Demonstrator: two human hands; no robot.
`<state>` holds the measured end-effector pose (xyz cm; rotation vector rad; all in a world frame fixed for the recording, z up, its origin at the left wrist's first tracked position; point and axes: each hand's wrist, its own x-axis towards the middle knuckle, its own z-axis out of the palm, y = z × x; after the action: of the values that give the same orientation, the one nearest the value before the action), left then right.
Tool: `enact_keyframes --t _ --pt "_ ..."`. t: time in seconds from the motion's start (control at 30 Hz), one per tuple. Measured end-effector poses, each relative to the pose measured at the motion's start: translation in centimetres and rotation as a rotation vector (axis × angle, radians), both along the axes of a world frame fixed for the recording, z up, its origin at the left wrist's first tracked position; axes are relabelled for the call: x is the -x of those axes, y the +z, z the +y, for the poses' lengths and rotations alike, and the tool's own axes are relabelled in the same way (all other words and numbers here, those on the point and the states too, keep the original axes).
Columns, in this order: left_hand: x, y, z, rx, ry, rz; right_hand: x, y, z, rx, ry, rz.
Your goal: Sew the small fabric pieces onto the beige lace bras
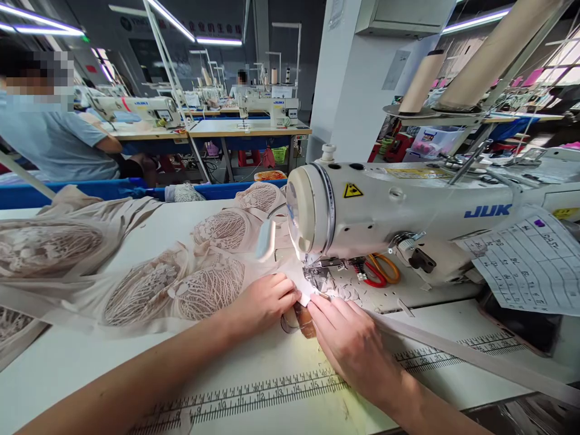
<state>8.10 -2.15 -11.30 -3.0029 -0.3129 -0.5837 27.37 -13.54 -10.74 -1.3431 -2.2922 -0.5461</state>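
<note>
My left hand (267,299) pinches the edge of a pale beige lace bra (211,287) just in front of the sewing machine's needle and presser foot (315,275). Close beside it, my right hand (348,338) has its fingers pressed together on the same fabric edge. A long beige elastic strip (453,347) runs from near my right hand toward the lower right. The white sewing machine (371,205) stands over the work, its lamp lighting the fabric. Several more lace cups spread out to the left.
Scissors with red and orange handles (383,270) lie under the machine arm, near fabric scraps (347,293). A handwritten paper sheet (528,257) hangs at the right above a dark phone (521,323). Thread cones (421,83) stand behind. A person in light blue (49,139) sits at the left.
</note>
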Motion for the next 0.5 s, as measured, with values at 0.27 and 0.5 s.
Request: enact_keyframes --t 0.27,0.5 --pt "0.1 0.2 1.2 0.061 -0.015 -0.045 0.1 -0.3 0.4 0.007 -0.017 0.018" --pt "0.2 0.2 1.4 0.039 -0.035 -0.053 0.0 -0.3 0.2 0.003 -0.007 0.035"
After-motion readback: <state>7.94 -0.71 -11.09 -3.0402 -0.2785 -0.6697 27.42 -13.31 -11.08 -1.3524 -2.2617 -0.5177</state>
